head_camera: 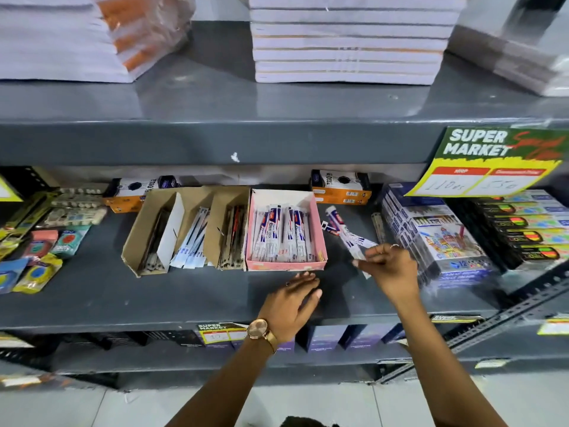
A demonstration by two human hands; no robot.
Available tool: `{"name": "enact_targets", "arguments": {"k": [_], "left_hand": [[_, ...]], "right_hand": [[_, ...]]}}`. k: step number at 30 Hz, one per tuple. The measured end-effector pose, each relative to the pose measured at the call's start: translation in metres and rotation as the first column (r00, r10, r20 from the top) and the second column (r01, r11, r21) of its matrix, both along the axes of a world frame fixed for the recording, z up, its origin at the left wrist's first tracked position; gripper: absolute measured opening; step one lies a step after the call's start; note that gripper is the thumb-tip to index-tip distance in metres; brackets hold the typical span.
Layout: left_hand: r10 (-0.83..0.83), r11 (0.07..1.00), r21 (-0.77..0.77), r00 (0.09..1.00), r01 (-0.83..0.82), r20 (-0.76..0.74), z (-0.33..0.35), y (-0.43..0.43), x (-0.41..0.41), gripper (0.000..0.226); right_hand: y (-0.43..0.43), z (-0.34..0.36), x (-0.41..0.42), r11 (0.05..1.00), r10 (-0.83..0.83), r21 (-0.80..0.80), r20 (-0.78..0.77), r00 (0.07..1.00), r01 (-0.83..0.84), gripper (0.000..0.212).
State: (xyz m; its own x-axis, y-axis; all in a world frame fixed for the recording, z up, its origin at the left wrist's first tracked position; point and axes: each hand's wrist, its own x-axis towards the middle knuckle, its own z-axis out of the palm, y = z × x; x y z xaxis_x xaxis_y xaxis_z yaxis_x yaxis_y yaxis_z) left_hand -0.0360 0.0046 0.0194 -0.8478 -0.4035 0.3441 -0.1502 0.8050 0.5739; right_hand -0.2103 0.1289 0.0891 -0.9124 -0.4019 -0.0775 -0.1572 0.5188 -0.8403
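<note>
On the grey middle shelf stands a pink cardboard box, open at the top and filled with several white-and-blue pen packets. My left hand, with a watch on its wrist, lies flat with straight fingers on the shelf just in front of the box's front wall. To the right of the box lie several loose pen packets. My right hand is over their near ends, fingers curled, thumb and forefinger pinching the end of one packet.
Two brown cardboard boxes of refills stand left of the pink box, with eraser packs further left. An orange box sits behind, colour-set boxes to the right. A price sign hangs from the upper shelf, which holds paper stacks.
</note>
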Motion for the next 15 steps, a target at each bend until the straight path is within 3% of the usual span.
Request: {"name": "enact_targets", "arguments": {"k": [2, 3, 4, 5, 6, 7, 8, 11, 15], "left_hand": [[0.042, 0.954, 0.301, 0.996, -0.015, -0.083, 0.01, 0.001, 0.001, 0.043], [0.085, 0.872, 0.489, 0.986, -0.003, -0.144, 0.017, 0.004, 0.001, 0.044], [0.148, 0.721, 0.692, 0.974, 0.014, -0.173, 0.029, 0.006, 0.0, 0.045], [0.205, 0.502, 0.864, 0.966, 0.037, -0.16, 0.04, 0.008, -0.001, 0.046], [0.235, 0.29, 0.956, 0.965, 0.044, -0.116, 0.05, 0.008, -0.002, 0.044], [0.243, 0.138, 0.99, 0.967, 0.037, -0.07, 0.057, 0.007, -0.002, 0.041], [0.24, 0.073, 0.997, 0.97, 0.019, -0.036, 0.063, 0.004, -0.002, 0.04], [0.253, 0.041, 0.998, 0.966, 0.044, -0.053, 0.077, -0.001, 0.0, 0.036], [0.291, 0.063, 0.997, 0.955, 0.039, -0.055, 0.079, -0.01, 0.009, 0.019]], "right_hand": [[0.012, 0.004, 0.014, 0.992, 0.025, -0.122, 0.114, 0.993, -0.011, 0.027], [0.017, 0.006, 0.023, 0.982, 0.045, -0.188, 0.204, 0.978, -0.006, 0.027], [0.022, 0.009, 0.031, 0.971, 0.08, -0.237, 0.289, 0.954, -0.009, 0.023], [0.026, 0.011, 0.04, 0.965, 0.119, -0.262, 0.366, 0.923, -0.021, 0.019], [0.03, 0.014, 0.049, 0.962, 0.16, -0.269, 0.439, 0.884, -0.041, 0.016], [0.034, 0.016, 0.058, 0.962, 0.199, -0.266, 0.505, 0.84, -0.068, 0.014], [0.038, 0.017, 0.066, 0.963, 0.23, -0.251, 0.553, 0.801, -0.102, 0.013], [0.045, 0.015, 0.087, 0.958, 0.284, -0.216, 0.63, 0.723, -0.188, 0.016], [0.05, 0.007, 0.105, 0.956, 0.291, -0.235, 0.673, 0.68, -0.176, 0.013]]}}
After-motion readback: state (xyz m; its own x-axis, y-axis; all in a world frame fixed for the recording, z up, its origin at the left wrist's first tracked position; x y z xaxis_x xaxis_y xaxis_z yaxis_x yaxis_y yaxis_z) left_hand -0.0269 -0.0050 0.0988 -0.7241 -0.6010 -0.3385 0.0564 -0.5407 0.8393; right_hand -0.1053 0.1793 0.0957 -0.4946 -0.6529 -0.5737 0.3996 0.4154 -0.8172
